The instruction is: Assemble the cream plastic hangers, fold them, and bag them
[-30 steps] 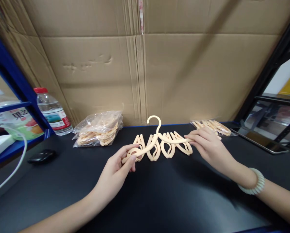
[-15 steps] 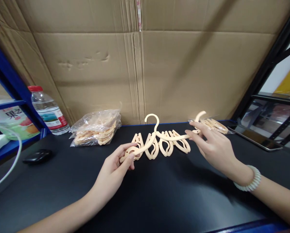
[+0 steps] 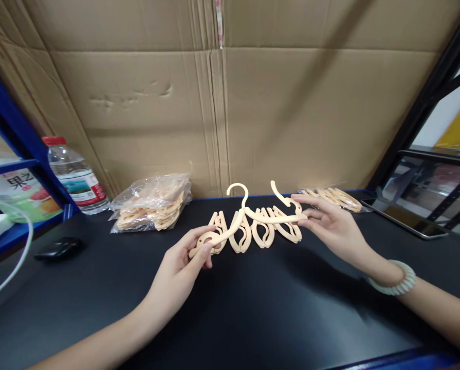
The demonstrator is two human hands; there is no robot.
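Note:
A cream folding hanger (image 3: 235, 226) is raised above the black table, its hook upward and its two arms spread. My left hand (image 3: 183, 257) pinches the left arm's end between thumb and fingers. The fingers of my right hand (image 3: 326, 226) close on the right arm's end, where a curved piece (image 3: 279, 194) sticks up and to the left. Behind and below the hanger, several folded cream hangers (image 3: 263, 234) lie in a row on the table.
Bagged cream hangers (image 3: 152, 203) lie at the back left, and another bag (image 3: 339, 198) at the back right. A water bottle (image 3: 77, 177) and black mouse (image 3: 60, 248) are on the left, a tablet (image 3: 405, 220) on the right. Cardboard (image 3: 137, 92) stands behind the table (image 3: 253, 313).
The curved piece at the hanger's right end has swung inward to the left. My right hand has turned a little with it; my left hand keeps its hold, almost unmoved.

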